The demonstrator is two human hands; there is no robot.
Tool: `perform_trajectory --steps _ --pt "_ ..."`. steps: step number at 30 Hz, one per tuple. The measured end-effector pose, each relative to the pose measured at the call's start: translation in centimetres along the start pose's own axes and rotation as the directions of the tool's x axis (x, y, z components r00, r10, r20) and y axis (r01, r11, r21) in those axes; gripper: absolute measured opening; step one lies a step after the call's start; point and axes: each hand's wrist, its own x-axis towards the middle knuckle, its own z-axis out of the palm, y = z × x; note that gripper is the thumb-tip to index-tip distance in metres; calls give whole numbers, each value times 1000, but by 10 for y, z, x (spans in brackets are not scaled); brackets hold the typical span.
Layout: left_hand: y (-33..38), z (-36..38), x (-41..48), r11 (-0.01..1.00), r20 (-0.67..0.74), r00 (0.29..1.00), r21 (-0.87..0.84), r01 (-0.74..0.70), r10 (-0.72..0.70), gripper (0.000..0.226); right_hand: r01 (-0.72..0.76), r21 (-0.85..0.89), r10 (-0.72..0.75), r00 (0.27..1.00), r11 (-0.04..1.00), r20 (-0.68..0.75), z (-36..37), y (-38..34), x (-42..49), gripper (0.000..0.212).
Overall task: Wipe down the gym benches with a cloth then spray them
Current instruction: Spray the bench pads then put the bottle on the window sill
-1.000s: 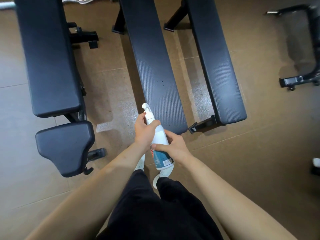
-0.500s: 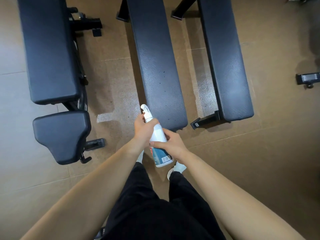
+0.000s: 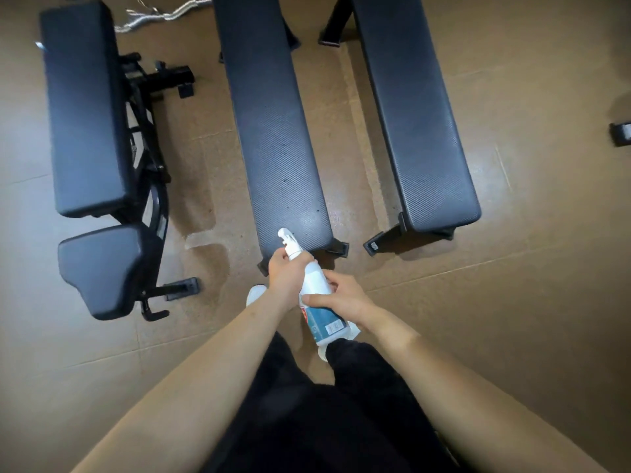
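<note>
Three black gym benches [image 3: 276,131] on a brown floor [image 3: 512,302].
Left hand [image 3: 285,276] grips one spray bottle's [image 3: 316,288] neck; right hand [image 3: 345,302] clasps its body.

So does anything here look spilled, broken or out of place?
Mostly no. The three benches look intact, and the spray bottle is held upright in both hands. One oddity: a pale, shiny patch on the floor beside the middle bench, possibly wet, but I can't tell.

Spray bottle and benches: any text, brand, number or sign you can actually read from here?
None readable.
Spray bottle label: teal and red print with a barcode-like patch, too blurred.
Sticker on right bench's foot: too small.
Middle bench and left bench: no markings visible.
</note>
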Motion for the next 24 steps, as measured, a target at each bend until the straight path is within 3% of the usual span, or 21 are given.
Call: perform_trajectory --steps 8,14,18,24 --pt "27 133 -43 990 249 965 88 -109 85 28 50 195 -4 974 980 -229 -108 33 -45 50" --pt "47 224 -50 965 292 950 198 -170 108 33 61 262 41 929 963 -368 -179 39 -54 61" --pt "62 276 -46 973 320 943 174 -154 92 29 35 266 77 913 963 -400 -230 36 -50 59" --pt "86 338 -28 993 298 954 117 -10 -25 28 -28 207 111 911 978 -398 -299 17 -33 60"
